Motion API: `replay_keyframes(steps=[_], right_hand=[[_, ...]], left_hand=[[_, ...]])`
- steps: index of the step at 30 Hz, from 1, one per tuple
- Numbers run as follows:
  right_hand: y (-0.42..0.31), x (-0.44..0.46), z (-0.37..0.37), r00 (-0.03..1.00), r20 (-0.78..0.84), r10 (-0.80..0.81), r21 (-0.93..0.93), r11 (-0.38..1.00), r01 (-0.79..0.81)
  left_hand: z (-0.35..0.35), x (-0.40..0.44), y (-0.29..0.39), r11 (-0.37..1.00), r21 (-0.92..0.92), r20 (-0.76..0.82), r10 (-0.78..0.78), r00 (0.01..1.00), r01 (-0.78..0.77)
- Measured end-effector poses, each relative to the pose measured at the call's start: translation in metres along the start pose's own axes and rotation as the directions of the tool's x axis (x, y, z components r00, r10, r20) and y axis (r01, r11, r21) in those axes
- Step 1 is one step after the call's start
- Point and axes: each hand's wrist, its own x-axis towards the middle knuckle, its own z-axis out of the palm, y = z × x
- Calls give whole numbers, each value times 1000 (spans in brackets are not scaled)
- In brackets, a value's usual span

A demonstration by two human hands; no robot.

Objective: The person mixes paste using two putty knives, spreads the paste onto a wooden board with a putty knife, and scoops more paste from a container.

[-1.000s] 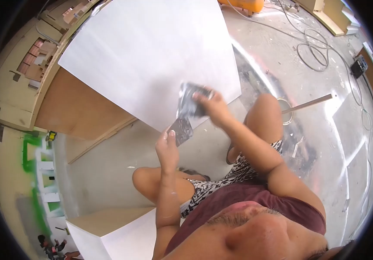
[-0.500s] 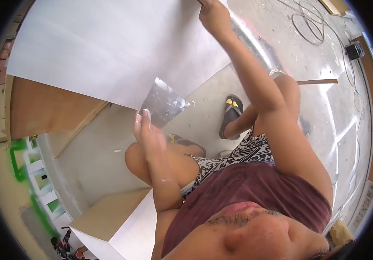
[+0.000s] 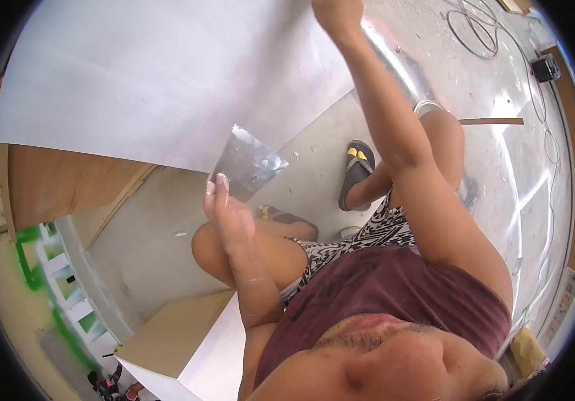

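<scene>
My left hand (image 3: 230, 210) pinches the edge of a flat metal scraper (image 3: 250, 164), a thin, smeared, shiny plate, held up above the floor near my left knee. White residue marks the fingertips. Behind the scraper is the lower edge of a large white panel (image 3: 140, 80). My right hand (image 3: 339, 15) is raised at the top edge of the view, in front of the panel's right side. It looks closed, but its fingertips and whatever they hold are cut off by the frame. A dark, blurred shadow falls on the panel beside it.
A brown wooden board (image 3: 73, 180) is below the panel at left. A white-sided box (image 3: 180, 334) stands by my left elbow. Looped cable (image 3: 474, 33), a small black device (image 3: 545, 67) and a wooden strip (image 3: 491, 121) lie on the concrete floor (image 3: 160, 227) to the right.
My right hand has moved slightly upward, so its fingers are now out of the frame. The left hand and scraper have shifted only a little. The view has tilted slightly.
</scene>
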Motion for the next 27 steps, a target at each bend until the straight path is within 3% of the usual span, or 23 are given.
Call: replay_keyframes(steps=[4, 6, 9, 10, 11, 13, 14, 16, 19, 22, 24, 26, 27], right_hand=[[-5, -66, 26, 996, 8, -94, -50, 994, 94], [-6, -99, 30, 971, -15, -240, -67, 969, 239], [4, -103, 7, 991, 134, -25, 8, 1000, 24], [16, -86, -3, 974, 153, 164, 44, 984, -172], [29, -65, -14, 976, 70, 207, 93, 973, -213], [71, -22, -21, 951, -29, 308, -41, 950, -309], [89, -4, -21, 968, -6, 251, 288, 928, -238], [98, 21, -24, 947, 85, 310, 363, 875, -319], [95, 35, -17, 966, 27, 256, 237, 937, -255], [60, 25, -5, 971, -30, 239, -42, 970, -240], [47, -3, 15, 986, -168, -22, -119, 993, 2], [30, -34, 21, 991, -21, 133, -124, 983, -135], [28, -39, 16, 994, 11, 106, -100, 989, -105]], left_hand=[[-5, 2, -6, 1000, -26, -10, 0, 1000, 0], [-1, 2, -8, 1000, -28, 7, -2, 1000, 2], [-1, 5, -9, 1000, 26, 4, 1, 1000, -1], [-3, 6, -11, 1000, 21, -26, -6, 1000, 7], [-6, 6, -13, 1000, 14, -58, -15, 998, 16], [-7, 4, -14, 999, 5, -104, -36, 994, 36], [-6, 4, -13, 999, 1, -115, -46, 992, 47], [-9, 6, -14, 998, -5, -111, -58, 992, 57], [-16, 8, -19, 999, -3, -78, -46, 996, 46], [-12, 6, -17, 1000, 6, -70, -23, 997, 23], [0, 1, -13, 1000, 14, -94, -9, 996, 11], [-3, 3, -16, 1000, 10, -55, -23, 998, 23], [-6, 5, -17, 1000, 9, -34, -27, 999, 28]])
